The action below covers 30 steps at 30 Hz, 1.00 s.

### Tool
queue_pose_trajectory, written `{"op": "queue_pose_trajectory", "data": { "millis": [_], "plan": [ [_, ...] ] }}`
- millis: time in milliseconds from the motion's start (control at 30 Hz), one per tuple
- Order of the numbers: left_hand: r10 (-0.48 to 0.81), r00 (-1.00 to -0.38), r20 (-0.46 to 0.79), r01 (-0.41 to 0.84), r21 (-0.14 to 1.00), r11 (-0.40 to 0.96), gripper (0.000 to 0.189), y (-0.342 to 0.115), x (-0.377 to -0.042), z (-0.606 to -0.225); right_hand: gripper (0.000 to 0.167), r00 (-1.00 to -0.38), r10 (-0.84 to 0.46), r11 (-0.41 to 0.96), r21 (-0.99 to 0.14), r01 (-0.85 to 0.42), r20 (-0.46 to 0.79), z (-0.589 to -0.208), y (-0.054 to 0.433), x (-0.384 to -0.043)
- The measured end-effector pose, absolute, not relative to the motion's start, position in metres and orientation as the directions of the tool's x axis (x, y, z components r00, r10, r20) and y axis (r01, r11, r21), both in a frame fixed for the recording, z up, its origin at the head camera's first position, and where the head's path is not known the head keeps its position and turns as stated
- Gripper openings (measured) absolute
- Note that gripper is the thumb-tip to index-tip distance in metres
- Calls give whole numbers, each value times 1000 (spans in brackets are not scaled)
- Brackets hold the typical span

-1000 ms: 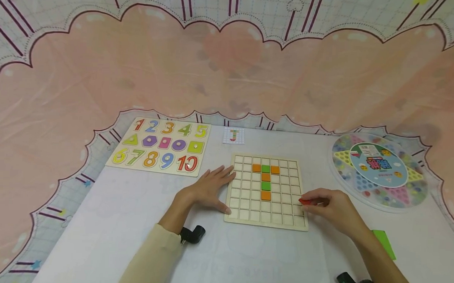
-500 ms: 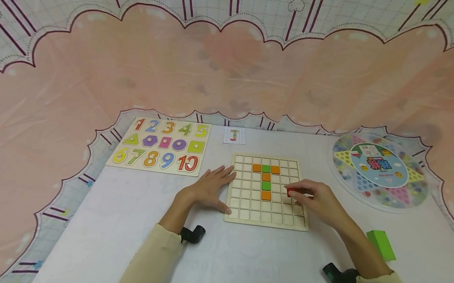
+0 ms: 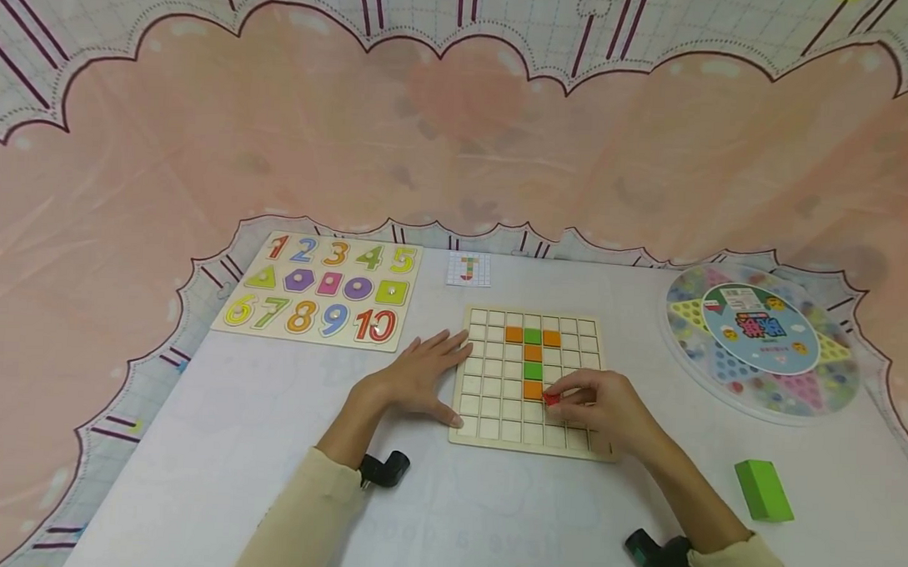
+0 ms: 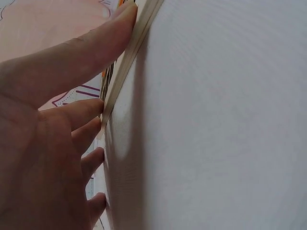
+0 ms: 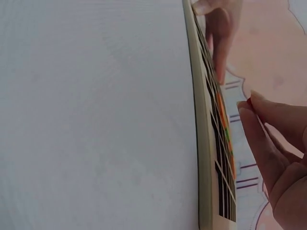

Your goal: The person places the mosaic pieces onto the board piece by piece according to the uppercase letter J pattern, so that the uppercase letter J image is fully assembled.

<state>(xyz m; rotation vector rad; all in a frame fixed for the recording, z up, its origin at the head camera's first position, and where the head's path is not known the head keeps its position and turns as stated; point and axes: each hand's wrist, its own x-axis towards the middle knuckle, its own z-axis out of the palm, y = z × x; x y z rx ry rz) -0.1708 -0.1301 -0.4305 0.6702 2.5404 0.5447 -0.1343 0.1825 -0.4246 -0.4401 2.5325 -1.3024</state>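
Note:
A wooden grid board [image 3: 490, 408] lies in the middle of the table, with orange tiles [image 3: 533, 353] and green tiles [image 3: 533, 370] set in its squares in a T shape. My right hand [image 3: 600, 409] pinches a small red tile [image 3: 551, 399] between thumb and fingertips, close over the board just right of the lowest orange tile. In the right wrist view only a red sliver shows between the fingertips. My left hand [image 3: 413, 378] rests with spread fingers at the board's left edge, thumb on its near left corner; the left wrist view shows the thumb [image 4: 91, 52] over the rim.
Behind the board lies a small pattern card [image 3: 469, 269]. A number-and-shape puzzle board [image 3: 311, 288] is at the back left, a round clear game case [image 3: 760, 344] at the back right. A green block [image 3: 764, 491] stands to the right of my right forearm.
My right hand has moved left with the red tile, from the board's right edge to beside the lowest orange tile. The green block is now fully uncovered. My left hand has stayed put.

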Motion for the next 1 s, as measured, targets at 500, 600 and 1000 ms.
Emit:
{"op": "queue_pose_trajectory", "data": {
  "millis": [500, 600, 1000],
  "plan": [
    [541, -778, -321, 356, 484, 800, 112, -130, -170, -428, 13, -891, -437, 577, -798, -172, -124, -436, 167, -136],
    [541, -778, -318, 356, 486, 798, 112, -130, -170, -429, 12, -897, -428, 614, -764, -196, -114, -436, 163, -136],
    [539, -779, -321, 351, 490, 798, 112, -130, -170, -428, 12, -903, -422, 664, -705, -250, -77, -435, 149, -140]
  ]
}}
